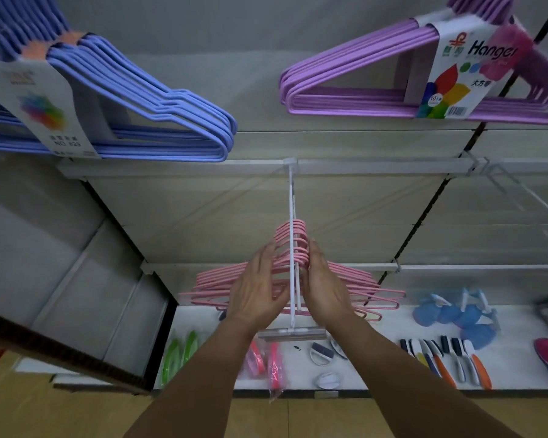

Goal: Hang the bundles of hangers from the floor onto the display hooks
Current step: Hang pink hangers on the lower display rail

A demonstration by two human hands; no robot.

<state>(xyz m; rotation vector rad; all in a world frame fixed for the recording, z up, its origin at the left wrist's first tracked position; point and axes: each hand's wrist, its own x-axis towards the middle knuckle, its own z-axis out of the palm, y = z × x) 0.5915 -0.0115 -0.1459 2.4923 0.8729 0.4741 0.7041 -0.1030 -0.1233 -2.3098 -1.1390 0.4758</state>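
Observation:
A bundle of pink hangers hangs on a long white display hook that sticks out from a rail at the centre. Its hook tops are threaded over the white prong. My left hand is at the bundle's left side, fingers straight and spread. My right hand is at its right side, fingers straight, touching the hook tops. A blue hanger bundle hangs upper left and a purple bundle upper right.
A clear price tag holder caps the hook's near end. The white bottom shelf carries green and pink packs, brushes, blue items and pink slippers. A cardboard box edge juts in at lower left. Another white hook stands at right.

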